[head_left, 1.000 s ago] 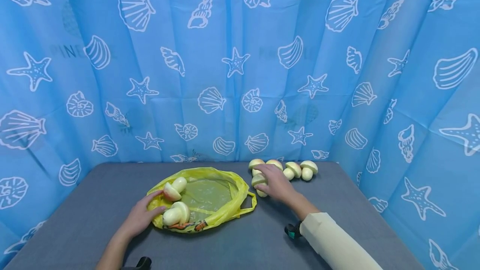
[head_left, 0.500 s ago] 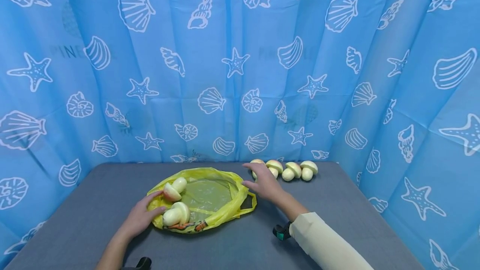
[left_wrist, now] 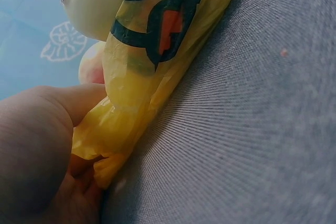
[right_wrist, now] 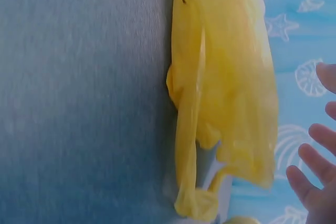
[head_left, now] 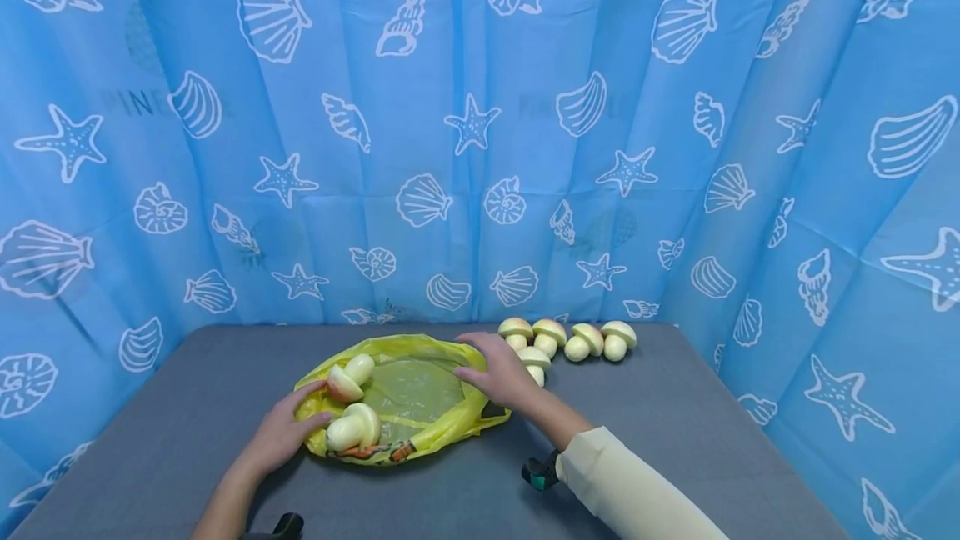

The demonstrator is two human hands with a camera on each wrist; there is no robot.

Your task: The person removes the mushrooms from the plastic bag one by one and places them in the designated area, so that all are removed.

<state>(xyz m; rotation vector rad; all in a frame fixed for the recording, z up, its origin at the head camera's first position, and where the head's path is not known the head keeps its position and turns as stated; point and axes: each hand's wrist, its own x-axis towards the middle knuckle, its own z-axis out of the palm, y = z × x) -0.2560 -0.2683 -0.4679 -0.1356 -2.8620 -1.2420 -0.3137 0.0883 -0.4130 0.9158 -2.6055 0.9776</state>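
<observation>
A yellow plastic bag [head_left: 465, 427] lies spread open on the table, its mouth facing up. Inside its left part are two toy mushrooms, one with a reddish cap [head_left: 343, 386] and a pale one [head_left: 352, 427]. My left hand [head_left: 281, 432] grips the bag's left end; the left wrist view shows bunched plastic [left_wrist: 107, 145] between thumb and fingers. Over the bag's right rim is my right hand [head_left: 506, 377], fingers spread and nothing seen in them. In the right wrist view the fingers [right_wrist: 317, 163] stand apart from the yellow bag [right_wrist: 231, 77].
Several more toy mushrooms stand at the back right, including a near one [head_left: 535, 361] just behind the right hand and a far-right one [head_left: 617, 340]. A blue shell-print curtain [head_left: 472, 157] hangs behind and to the right of the grey table [head_left: 637, 423].
My right hand has moved left, from a mushroom at the back right to the bag's right rim. The near mushroom now shows uncovered. The left hand has stayed in place.
</observation>
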